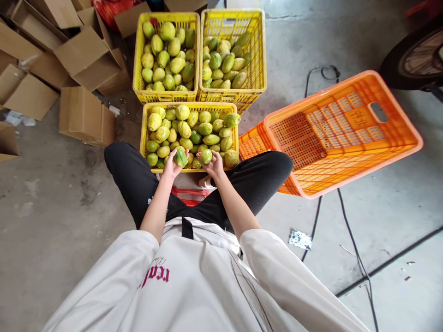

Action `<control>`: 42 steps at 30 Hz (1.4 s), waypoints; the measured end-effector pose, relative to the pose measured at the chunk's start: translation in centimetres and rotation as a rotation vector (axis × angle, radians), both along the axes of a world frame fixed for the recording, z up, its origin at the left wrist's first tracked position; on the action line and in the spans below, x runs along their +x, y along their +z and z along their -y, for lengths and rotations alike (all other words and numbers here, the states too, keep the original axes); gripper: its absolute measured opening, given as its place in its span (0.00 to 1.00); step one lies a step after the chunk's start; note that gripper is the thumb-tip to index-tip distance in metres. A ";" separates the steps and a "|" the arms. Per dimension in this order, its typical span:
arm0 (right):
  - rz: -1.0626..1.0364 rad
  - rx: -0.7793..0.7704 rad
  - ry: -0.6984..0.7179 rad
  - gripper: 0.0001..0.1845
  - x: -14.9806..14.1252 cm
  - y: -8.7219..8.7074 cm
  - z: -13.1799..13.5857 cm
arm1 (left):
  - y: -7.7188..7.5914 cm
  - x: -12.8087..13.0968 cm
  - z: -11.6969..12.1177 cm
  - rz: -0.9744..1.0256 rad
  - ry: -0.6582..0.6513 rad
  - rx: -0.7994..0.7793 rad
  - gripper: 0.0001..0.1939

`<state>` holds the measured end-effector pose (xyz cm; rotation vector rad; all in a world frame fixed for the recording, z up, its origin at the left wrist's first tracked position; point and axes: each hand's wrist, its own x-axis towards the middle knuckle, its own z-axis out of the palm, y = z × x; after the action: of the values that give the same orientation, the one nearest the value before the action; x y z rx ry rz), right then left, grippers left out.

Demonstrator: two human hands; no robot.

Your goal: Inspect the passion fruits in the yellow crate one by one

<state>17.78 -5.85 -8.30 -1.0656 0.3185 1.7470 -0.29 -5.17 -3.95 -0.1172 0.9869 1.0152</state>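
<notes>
My left hand (172,164) is closed around a green oval fruit (180,157) with a yellowish patch. In my right hand (215,165) is a rounder, yellow-green fruit (206,157), held with the fingers curled about its side. Both hands are above the near edge of a low yellow crate (189,170), a little apart from each other. The crate is filled with similar green and yellow fruits (184,129), smooth to lumpy; their exact kind is unclear.
Two yellow crates (166,96) (263,55) with more fruit stand behind. At right, an orange crate (356,133) is tilted over another orange crate (251,142). Cardboard boxes (81,115) crowd the left. Cables (355,249) cross the floor, near a wheel (420,57).
</notes>
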 end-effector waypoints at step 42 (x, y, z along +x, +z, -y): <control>0.050 0.020 0.064 0.08 0.2 -0.7 0.0 | -1.5 0.0 -0.1 -0.004 0.033 -0.055 0.14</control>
<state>17.94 -5.86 -8.98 -1.1143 0.2381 1.7738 -0.25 -5.09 -5.47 -0.1777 1.0202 1.0194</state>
